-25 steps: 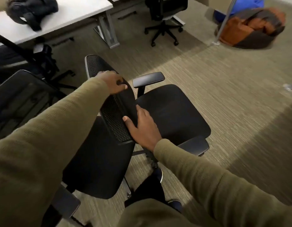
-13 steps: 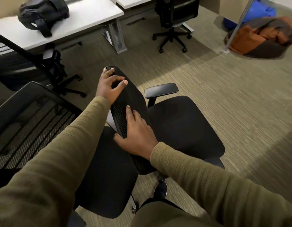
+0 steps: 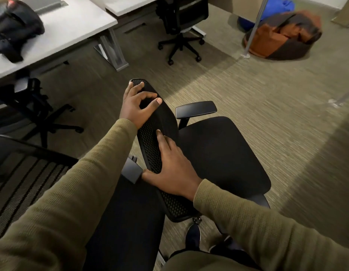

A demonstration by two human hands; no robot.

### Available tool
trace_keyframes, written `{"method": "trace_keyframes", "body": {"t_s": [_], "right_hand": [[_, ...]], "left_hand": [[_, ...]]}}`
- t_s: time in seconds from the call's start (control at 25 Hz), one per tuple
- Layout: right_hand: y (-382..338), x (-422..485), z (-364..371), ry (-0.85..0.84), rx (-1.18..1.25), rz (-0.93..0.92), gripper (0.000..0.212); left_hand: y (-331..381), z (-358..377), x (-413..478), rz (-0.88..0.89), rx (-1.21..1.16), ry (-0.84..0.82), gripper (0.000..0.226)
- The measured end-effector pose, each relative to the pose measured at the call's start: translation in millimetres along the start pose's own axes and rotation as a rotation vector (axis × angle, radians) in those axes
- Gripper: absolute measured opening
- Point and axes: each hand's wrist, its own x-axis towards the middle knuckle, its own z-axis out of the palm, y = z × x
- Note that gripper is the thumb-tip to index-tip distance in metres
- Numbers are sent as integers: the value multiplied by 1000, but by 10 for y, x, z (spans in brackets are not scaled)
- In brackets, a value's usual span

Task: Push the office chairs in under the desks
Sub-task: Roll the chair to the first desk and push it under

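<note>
Head view: left hand now grips nearer the backrest's far end, fingers curled over it; right hand still clasps its middle, thumb behind.

both arms reach forward; left grip and right grip clasp the chair back.

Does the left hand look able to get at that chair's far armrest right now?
Probably yes. The left hand grips the backrest top, and the armrest sits just beyond it with nothing between; it would need to let go first.
</note>
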Motion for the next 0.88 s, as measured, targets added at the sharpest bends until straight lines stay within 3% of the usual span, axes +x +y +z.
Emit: {"method": "trace_keyframes", "body": {"t_s": [0.36,0.88], "right_hand": [[628,68,-781,104,49,75,113],[2077,-281,-2396,257,148,201,111]], "left_hand": [[692,853,588,67,65,-94,30],[2173,2674,1303,231,163,-247,44]]}}
